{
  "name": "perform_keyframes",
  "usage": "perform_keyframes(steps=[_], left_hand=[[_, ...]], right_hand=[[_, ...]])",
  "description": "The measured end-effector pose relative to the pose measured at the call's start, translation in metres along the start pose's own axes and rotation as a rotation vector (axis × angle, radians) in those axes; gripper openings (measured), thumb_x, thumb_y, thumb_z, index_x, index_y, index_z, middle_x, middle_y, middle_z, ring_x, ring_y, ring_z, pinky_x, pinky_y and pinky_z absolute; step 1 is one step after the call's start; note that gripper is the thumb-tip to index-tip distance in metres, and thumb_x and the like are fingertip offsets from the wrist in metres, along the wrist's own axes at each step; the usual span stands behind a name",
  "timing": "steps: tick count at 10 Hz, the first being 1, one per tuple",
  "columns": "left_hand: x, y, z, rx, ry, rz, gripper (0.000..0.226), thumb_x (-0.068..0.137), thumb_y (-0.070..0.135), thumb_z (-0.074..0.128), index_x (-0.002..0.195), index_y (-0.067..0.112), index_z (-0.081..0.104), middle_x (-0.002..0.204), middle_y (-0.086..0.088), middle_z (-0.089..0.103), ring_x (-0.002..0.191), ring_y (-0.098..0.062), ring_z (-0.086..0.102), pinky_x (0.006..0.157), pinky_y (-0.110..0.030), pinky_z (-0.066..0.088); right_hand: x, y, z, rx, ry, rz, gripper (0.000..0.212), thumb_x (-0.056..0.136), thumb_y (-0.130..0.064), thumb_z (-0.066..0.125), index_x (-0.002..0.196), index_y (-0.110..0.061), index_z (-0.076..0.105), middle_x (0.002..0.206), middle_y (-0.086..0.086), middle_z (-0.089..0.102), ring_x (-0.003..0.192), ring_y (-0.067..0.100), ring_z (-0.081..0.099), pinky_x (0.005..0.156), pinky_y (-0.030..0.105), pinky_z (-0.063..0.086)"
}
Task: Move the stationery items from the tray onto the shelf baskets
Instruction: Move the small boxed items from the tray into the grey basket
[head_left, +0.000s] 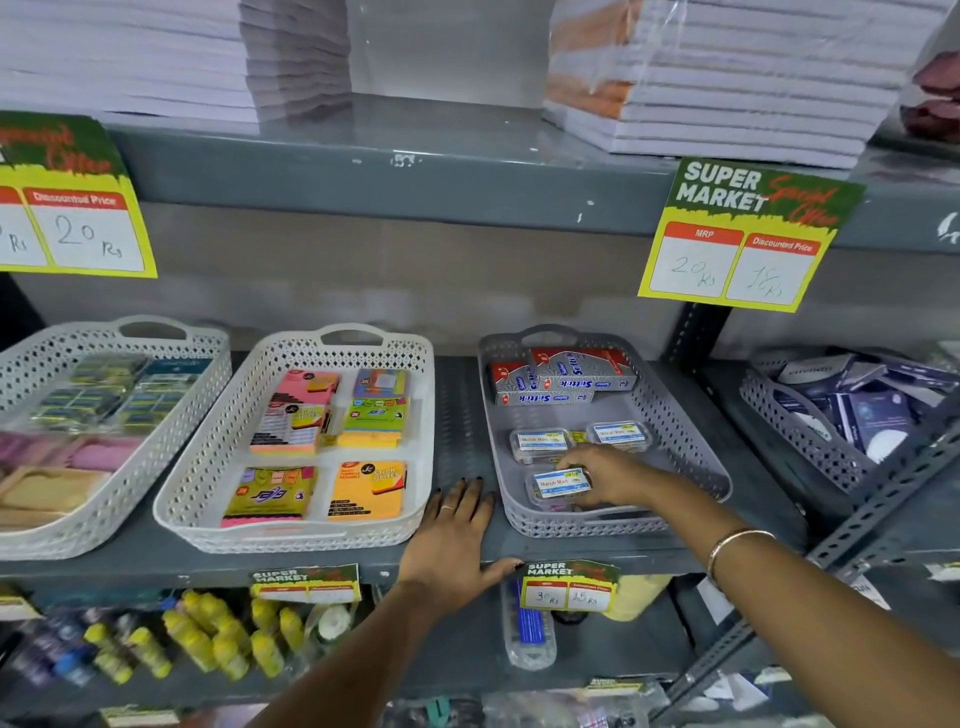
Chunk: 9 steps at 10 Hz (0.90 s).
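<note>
A grey perforated basket (696, 447) sits on the middle shelf. My right hand (605, 475) reaches into it and grips a small clear box with a white-and-blue label (558, 483) near the basket's front. Two more such boxes (540, 442) (619, 434) lie behind it. Red-and-silver cartons (563, 376) are stacked at the basket's back. My left hand (454, 535) lies flat on the shelf (457, 415), fingers spread, between the grey basket and a white basket (208, 467). No tray is in view.
The white basket holds sticky-note packs (311, 441). Another white basket (31, 364) stands far left, a dark one (810, 436) far right. Price tags (748, 234) hang from the shelf above, which carries paper stacks (727, 78). Glue bottles (208, 634) fill the shelf below.
</note>
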<state>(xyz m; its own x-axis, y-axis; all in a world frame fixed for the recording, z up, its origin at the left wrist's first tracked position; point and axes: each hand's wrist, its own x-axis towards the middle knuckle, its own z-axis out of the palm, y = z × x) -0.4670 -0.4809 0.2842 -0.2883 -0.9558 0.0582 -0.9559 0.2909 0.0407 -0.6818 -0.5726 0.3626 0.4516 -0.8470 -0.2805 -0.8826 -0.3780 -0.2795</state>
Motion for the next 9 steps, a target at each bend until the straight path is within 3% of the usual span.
perform_keyframes(steps=[1, 3, 5, 7, 9], left_hand=[[0.0, 0.001, 0.0, 0.014, -0.028, -0.017, 0.096, 0.078, 0.08, 0.011, 0.15, 0.017, 0.007, 0.157, -0.004, 0.003, 0.141, -0.021, -0.002, 0.114, -0.041, 0.0], [0.0, 0.0, 0.0, 0.013, -0.02, -0.019, 0.09, 0.084, 0.077, 0.02, 0.15, 0.018, 0.007, 0.157, -0.004, 0.001, 0.142, -0.02, -0.004, 0.114, -0.04, -0.002], [0.0, 0.0, 0.001, -0.002, -0.004, -0.017, 0.09, 0.083, 0.077, 0.02, 0.15, 0.018, 0.007, 0.157, -0.004, 0.001, 0.141, -0.02, -0.004, 0.114, -0.04, -0.002], [0.001, 0.0, 0.003, 0.013, 0.03, -0.011, 0.105, 0.067, 0.08, -0.005, 0.15, 0.018, 0.008, 0.157, -0.003, 0.003, 0.142, -0.02, -0.002, 0.114, -0.039, -0.003], [0.0, 0.002, 0.006, 0.009, 0.045, -0.015, 0.103, 0.069, 0.08, -0.003, 0.151, 0.018, 0.006, 0.157, -0.003, 0.002, 0.142, -0.019, -0.003, 0.114, -0.038, -0.003]], right_hand=[[0.0, 0.0, 0.001, -0.008, -0.003, -0.016, 0.038, 0.075, -0.013, 0.074, 0.11, -0.007, 0.06, 0.116, 0.014, 0.061, 0.102, 0.028, 0.058, 0.085, 0.034, 0.045], [0.002, 0.0, 0.003, -0.036, 0.011, -0.017, 0.033, 0.074, -0.014, 0.074, 0.105, -0.008, 0.061, 0.111, 0.015, 0.061, 0.098, 0.028, 0.058, 0.08, 0.034, 0.045], [0.001, 0.0, 0.002, -0.027, -0.002, -0.03, 0.033, 0.074, -0.009, 0.072, 0.105, -0.01, 0.06, 0.111, 0.014, 0.061, 0.091, 0.02, 0.054, 0.073, 0.027, 0.039], [0.0, -0.002, 0.0, -0.029, -0.017, -0.046, 0.034, 0.075, -0.012, 0.072, 0.107, -0.009, 0.059, 0.114, 0.014, 0.062, 0.092, 0.019, 0.054, 0.075, 0.027, 0.04], [-0.012, -0.009, -0.01, 0.086, -0.06, 0.005, 0.055, 0.079, -0.027, 0.071, 0.127, -0.013, 0.048, 0.135, 0.011, 0.052, 0.122, 0.024, 0.05, 0.1, 0.032, 0.04]])
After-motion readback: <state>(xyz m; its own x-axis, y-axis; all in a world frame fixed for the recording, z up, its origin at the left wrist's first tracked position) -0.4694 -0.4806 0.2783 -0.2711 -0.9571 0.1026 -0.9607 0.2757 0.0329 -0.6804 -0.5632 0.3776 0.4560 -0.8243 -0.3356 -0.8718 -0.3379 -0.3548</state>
